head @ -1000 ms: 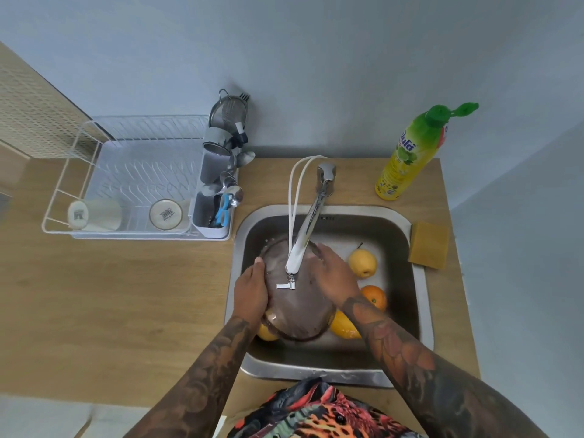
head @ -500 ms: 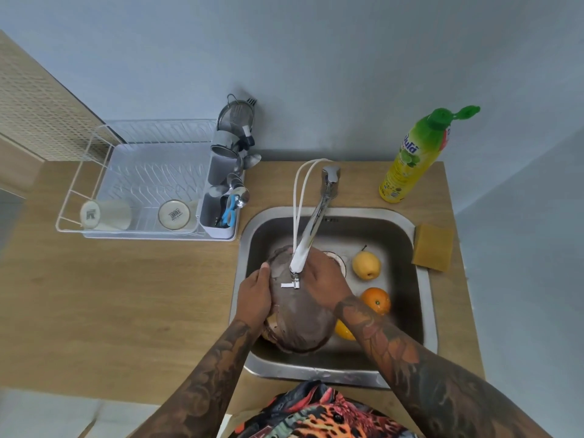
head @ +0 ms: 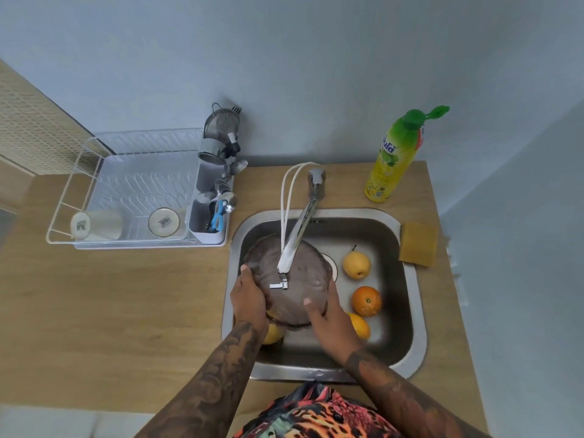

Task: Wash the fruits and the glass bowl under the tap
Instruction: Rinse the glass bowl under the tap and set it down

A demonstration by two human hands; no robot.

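Under our left grip [head: 249, 300] a yellow fruit [head: 272, 335] is mostly hidden; beside our right grip [head: 328, 314] another fruit [head: 360, 325] shows partly; the bottle label [head: 388, 149] is unreadable.

Smoky tinted glass bowl [head: 284, 279] held tilted over stainless steel sink [head: 407, 349], beneath chrome tap spout [head: 297, 238] | bowl rim gripped by left hand [head: 249, 300] and right hand [head: 331, 320] | yellow pear [head: 357, 264], round orange [head: 366, 301] lying in sink, right of bowl | yellow sponge [head: 417, 244] placed on wooden counter [head: 110, 311].
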